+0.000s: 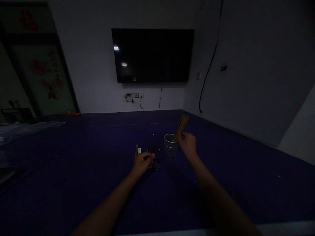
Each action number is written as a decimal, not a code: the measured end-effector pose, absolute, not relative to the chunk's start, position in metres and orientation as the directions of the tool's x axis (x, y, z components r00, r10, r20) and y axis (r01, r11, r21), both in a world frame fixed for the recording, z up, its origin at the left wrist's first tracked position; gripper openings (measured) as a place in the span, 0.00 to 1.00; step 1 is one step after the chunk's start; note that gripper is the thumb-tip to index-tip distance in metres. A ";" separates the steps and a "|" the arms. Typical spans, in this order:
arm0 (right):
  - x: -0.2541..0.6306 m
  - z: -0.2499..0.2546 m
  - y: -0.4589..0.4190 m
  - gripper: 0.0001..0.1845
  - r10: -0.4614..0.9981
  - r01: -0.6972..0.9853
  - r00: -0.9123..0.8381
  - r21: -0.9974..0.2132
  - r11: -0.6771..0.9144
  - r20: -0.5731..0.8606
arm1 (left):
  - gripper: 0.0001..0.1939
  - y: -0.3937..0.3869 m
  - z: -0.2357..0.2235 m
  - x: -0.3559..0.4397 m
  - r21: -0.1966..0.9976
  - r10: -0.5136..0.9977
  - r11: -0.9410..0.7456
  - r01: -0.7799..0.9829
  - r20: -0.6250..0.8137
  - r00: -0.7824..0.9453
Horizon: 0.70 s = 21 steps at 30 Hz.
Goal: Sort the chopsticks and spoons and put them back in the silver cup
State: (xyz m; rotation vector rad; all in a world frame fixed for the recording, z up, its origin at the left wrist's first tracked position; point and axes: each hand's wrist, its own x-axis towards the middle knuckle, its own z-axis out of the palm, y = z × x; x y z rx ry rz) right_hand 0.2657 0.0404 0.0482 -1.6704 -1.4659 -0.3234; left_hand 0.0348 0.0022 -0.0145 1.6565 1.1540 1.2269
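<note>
My right hand (pixel 188 144) is closed around a bunch of yellow-brown sticks (pixel 181 125) whose lower ends stand in a small metal cup (pixel 170 145) on the dark blue surface. The sticks lean up and to the right. My left hand (pixel 142 162) rests to the left of the cup, fingers curled over dark utensils (pixel 154 157) lying flat. One more yellow stick (pixel 136 152) and a small white item (pixel 139 150) lie just beyond that hand. The room is dim, so what the left fingers grip is unclear.
A dark blue covered surface (pixel 73 183) fills the room up to the walls. A black television (pixel 152 55) hangs on the far wall above a power socket (pixel 134 96) with cables. Clear plastic sheeting (pixel 27 128) lies at far left, near small orange objects (pixel 73 113).
</note>
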 end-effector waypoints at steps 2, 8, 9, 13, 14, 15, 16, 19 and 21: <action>0.266 0.047 0.041 0.17 0.683 0.900 0.276 -0.432 0.065 0.676 | 0.26 0.001 -0.013 0.035 0.930 0.951 -0.301 0.212 0.277 0.134; 0.266 0.044 0.041 0.18 0.688 0.885 0.271 -0.455 0.097 0.674 | 0.26 -0.001 -0.009 0.034 0.930 0.943 -0.329 0.163 0.313 0.114; 0.266 0.043 0.041 0.18 0.687 0.884 0.271 -0.456 0.098 0.674 | 0.26 -0.001 -0.009 0.034 0.929 0.941 -0.334 0.159 0.321 0.103; 0.265 0.042 0.040 0.20 0.693 0.885 0.273 -0.456 0.090 0.667 | 0.26 0.002 -0.010 0.032 0.918 0.931 -0.364 0.159 0.363 0.038; 0.265 0.042 0.039 0.21 0.690 0.882 0.277 -0.461 0.093 0.669 | 0.25 0.002 -0.009 0.032 0.913 0.927 -0.372 0.166 0.374 0.019; 0.265 0.042 0.038 0.21 0.675 0.876 0.289 -0.471 0.099 0.679 | 0.25 0.002 -0.008 0.032 0.907 0.922 -0.381 0.178 0.388 -0.006; 0.265 0.042 0.036 0.22 0.646 0.868 0.310 -0.484 0.107 0.698 | 0.23 0.001 -0.007 0.031 0.899 0.913 -0.392 0.197 0.407 -0.041; 0.262 0.045 0.028 0.25 0.493 0.843 0.383 -0.514 0.161 0.781 | 0.19 -0.001 -0.002 0.026 0.864 0.855 -0.428 0.266 0.482 -0.191; 0.256 0.048 0.019 0.25 0.423 0.835 0.377 -0.500 0.229 0.824 | 0.18 0.000 0.002 0.018 0.850 0.808 -0.423 0.314 0.511 -0.293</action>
